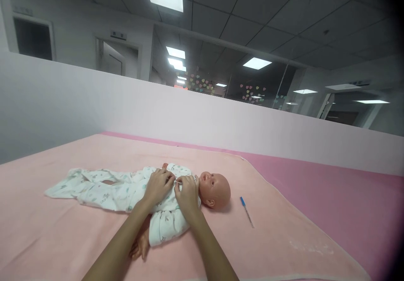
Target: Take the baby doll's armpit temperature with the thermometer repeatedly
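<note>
A baby doll (217,191) lies on its back, its head to the right and its legs to the left. It wears a white printed romper (107,190) with long sleeves. On the doll's chest, my left hand (158,184) has its fingertips pinched at the front of the romper. Close beside it, my right hand (187,192) pinches the cloth near the collar. A thin pale strip, perhaps a tie or an edge, shows between the fingertips. What exactly each hand grips is small and partly hidden by the fingers.
Right of the doll's head lies a thermometer-like stick with a blue cap (246,211). A peach blanket (284,239) covers most of the pink surface (315,188) beneath. Behind runs a low white partition (189,116), with windows and ceiling lights beyond.
</note>
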Motion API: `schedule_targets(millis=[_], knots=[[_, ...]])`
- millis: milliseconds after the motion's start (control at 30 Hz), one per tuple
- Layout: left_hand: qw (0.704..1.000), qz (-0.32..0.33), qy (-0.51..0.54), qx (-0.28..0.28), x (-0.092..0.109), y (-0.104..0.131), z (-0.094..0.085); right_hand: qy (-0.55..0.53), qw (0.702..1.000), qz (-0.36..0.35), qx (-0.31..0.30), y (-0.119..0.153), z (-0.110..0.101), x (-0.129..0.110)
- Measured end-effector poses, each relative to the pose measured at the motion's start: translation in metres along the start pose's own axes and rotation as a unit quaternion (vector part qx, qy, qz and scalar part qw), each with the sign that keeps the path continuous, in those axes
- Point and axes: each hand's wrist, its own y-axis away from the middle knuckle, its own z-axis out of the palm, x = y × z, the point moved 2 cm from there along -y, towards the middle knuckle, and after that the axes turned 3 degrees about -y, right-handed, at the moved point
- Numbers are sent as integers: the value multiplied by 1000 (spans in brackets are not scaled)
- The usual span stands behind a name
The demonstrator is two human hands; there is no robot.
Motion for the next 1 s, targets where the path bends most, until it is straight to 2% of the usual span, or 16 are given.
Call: schedule_targets(millis=[233, 500, 767, 1000], knots=[[1000, -29, 4, -2, 1, 0, 1, -7, 1000, 1, -15, -1, 0, 2], [996, -70, 38, -41, -3, -2, 7, 10, 1000, 6, -9, -1, 1, 2], [996, -35, 72, -33, 3, 2, 1, 32, 999, 13, -34, 0, 2, 5], [998, -7, 53, -43, 2, 2, -2, 33, 999, 12, -36, 0, -1, 3]])
